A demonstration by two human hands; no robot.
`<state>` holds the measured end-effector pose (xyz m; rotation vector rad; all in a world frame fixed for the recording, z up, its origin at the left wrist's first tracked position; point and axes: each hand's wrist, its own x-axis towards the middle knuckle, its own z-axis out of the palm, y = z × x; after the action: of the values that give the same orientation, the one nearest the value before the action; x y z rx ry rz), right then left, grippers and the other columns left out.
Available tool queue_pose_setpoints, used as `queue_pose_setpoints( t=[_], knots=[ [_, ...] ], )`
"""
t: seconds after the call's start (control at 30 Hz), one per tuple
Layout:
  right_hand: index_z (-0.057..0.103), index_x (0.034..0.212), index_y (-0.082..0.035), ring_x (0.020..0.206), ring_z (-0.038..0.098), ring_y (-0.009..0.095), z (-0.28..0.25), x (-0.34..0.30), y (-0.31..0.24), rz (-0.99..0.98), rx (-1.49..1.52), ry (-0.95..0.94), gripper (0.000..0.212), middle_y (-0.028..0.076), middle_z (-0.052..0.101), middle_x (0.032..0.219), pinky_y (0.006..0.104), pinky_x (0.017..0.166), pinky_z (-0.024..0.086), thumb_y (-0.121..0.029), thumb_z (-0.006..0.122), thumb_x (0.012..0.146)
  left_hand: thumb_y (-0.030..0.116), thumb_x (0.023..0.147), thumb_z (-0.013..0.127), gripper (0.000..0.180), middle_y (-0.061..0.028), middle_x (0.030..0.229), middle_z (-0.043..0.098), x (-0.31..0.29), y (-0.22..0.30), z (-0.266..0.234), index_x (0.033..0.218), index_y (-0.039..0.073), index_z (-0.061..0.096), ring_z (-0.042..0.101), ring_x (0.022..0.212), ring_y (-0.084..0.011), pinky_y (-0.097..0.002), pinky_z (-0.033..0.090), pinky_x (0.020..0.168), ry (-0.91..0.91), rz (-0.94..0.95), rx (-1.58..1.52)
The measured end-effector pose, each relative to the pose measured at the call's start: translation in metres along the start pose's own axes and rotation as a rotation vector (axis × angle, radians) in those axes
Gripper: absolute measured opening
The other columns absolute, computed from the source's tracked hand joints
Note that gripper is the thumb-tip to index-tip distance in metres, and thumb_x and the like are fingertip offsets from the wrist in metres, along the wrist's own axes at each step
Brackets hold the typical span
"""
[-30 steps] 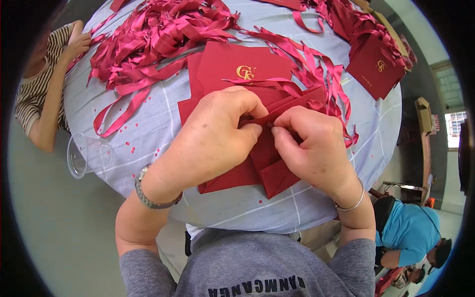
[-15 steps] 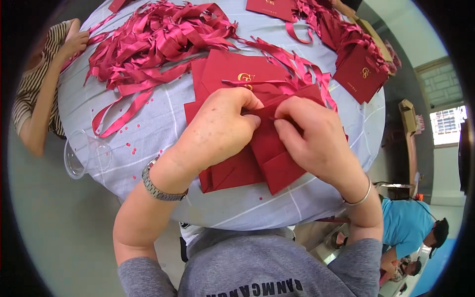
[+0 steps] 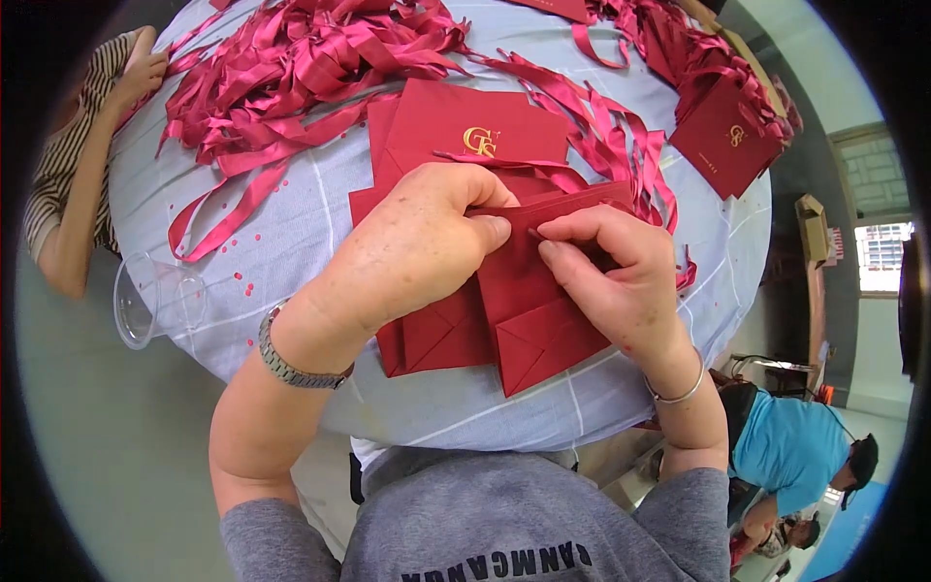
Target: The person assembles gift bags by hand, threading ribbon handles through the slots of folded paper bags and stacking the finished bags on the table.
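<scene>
Both hands are on the dark red folded paper bag (image 3: 529, 310), which lies flat at the near edge of the round surface (image 3: 291, 233), on top of a small stack of the same bags. Its long axis runs near to far, tilted slightly: the folded bottom points toward the person, the open top edge points far and a little right. The left hand (image 3: 412, 252) is curled, thumb pressing the bag's top edge. The right hand (image 3: 616, 281) pinches a thin red ribbon end (image 3: 543, 236) at that same edge, fingertips almost touching the left thumb. Beyond, one bag with a gold emblem (image 3: 480, 131) lies flat, and a heap of loose red ribbons (image 3: 301, 68) covers the far left. Far right stands another bag (image 3: 722, 141). One clear plastic cup (image 3: 145, 301) sits at the left rim, near another person's arm (image 3: 82, 194).
</scene>
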<state>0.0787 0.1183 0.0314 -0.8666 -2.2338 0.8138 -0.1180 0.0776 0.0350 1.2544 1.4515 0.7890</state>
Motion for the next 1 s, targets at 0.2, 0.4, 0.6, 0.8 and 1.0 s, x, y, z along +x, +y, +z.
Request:
queue_pose_setpoints(
  t=[0.2, 0.4, 0.6, 0.8, 1.0],
  knots=[
    [0.068, 0.089, 0.000, 0.070, 0.061, 0.008, 0.003, 0.002, -0.001, 0.023, -0.029, -0.004, 0.011, 0.003, 0.067, 0.076, 0.0225, 0.063, 0.048, 0.000, 0.068, 0.078, 0.006, 0.086, 0.061, 0.017, 0.0035, 0.078, 0.059, 0.003, -0.004, 0.001, 0.102, 0.002, 0.064, 0.051, 0.065, -0.0046, -0.0213, 0.042, 0.055, -0.016, -0.002, -0.021],
    [0.067, 0.084, 0.000, 0.068, 0.061, 0.009, 0.000, 0.005, -0.003, -0.028, -0.099, -0.022, 0.009, 0.004, 0.066, 0.076, 0.0229, 0.062, 0.047, 0.001, 0.067, 0.075, 0.006, 0.087, 0.061, 0.017, 0.0030, 0.080, 0.060, 0.004, -0.007, 0.000, 0.102, 0.001, 0.064, 0.052, 0.067, -0.0053, -0.0212, 0.044, 0.058, -0.031, 0.014, -0.064],
    [0.067, 0.085, 0.000, 0.067, 0.059, 0.008, 0.003, -0.001, 0.007, 0.022, -0.021, -0.017, 0.008, 0.003, 0.065, 0.075, 0.0226, 0.061, 0.047, 0.001, 0.067, 0.077, 0.008, 0.088, 0.060, 0.018, 0.0022, 0.082, 0.061, 0.005, -0.007, -0.001, 0.103, 0.000, 0.064, 0.052, 0.068, -0.0059, -0.0216, 0.045, 0.061, -0.022, 0.004, -0.013],
    [0.066, 0.090, 0.000, 0.072, 0.060, 0.006, 0.005, -0.002, 0.015, 0.040, 0.042, -0.006, 0.010, 0.002, 0.066, 0.079, 0.0212, 0.064, 0.047, 0.000, 0.067, 0.080, 0.001, 0.084, 0.063, 0.022, 0.0011, 0.085, 0.061, 0.005, -0.006, 0.000, 0.106, -0.003, 0.061, 0.056, 0.076, -0.0064, -0.0236, 0.048, 0.066, -0.014, 0.026, 0.074],
    [0.067, 0.090, 0.001, 0.074, 0.061, 0.007, 0.006, -0.003, 0.011, 0.123, 0.065, -0.005, 0.011, 0.003, 0.067, 0.081, 0.0210, 0.067, 0.048, 0.000, 0.068, 0.080, -0.007, 0.078, 0.064, 0.027, 0.0002, 0.090, 0.062, 0.008, -0.016, 0.002, 0.105, -0.004, 0.060, 0.056, 0.082, -0.0060, -0.0226, 0.048, 0.072, -0.057, 0.093, 0.136]
  ],
)
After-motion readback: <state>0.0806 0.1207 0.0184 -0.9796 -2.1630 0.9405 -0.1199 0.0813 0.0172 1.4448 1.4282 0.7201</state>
